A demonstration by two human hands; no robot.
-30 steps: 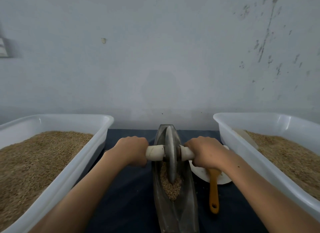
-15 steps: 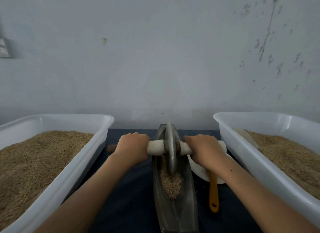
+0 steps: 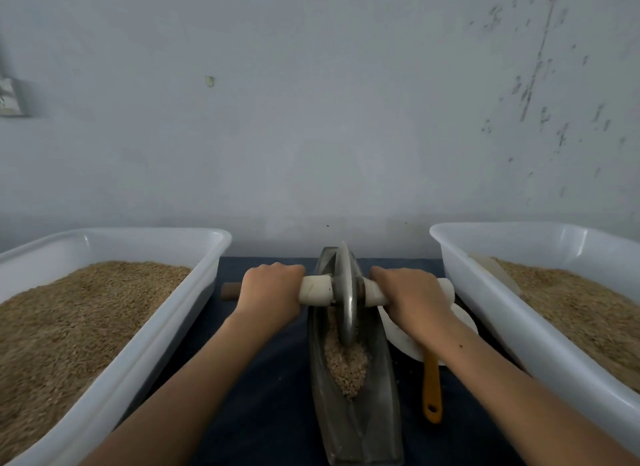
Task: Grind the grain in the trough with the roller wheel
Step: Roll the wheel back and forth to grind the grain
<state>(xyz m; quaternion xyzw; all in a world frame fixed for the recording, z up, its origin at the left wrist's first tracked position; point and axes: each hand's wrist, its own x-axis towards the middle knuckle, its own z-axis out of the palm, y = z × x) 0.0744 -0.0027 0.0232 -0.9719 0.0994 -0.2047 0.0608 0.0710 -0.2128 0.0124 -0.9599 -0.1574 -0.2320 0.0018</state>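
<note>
A narrow boat-shaped metal trough (image 3: 381,417) lies lengthwise in front of me on a dark cloth. Crushed grain (image 3: 346,365) fills its middle. The grey roller wheel (image 3: 345,292) stands upright in the trough toward its far end, its rim in the grain. A white-wrapped axle handle (image 3: 316,290) runs through the wheel. My left hand (image 3: 270,289) grips the handle left of the wheel. My right hand (image 3: 412,295) grips it on the right side. The handle's brown left tip (image 3: 229,291) sticks out past my left hand.
Two white plastic tubs of grain flank the trough, one left (image 3: 145,344), one right (image 3: 491,313). A white dish (image 3: 398,334) and a yellow-handled tool (image 3: 432,389) lie right of the trough under my right forearm. A pale wall stands close behind.
Both hands have pushed the wheel away from me along the trough toward its far end. More of the grain behind the wheel is now uncovered.
</note>
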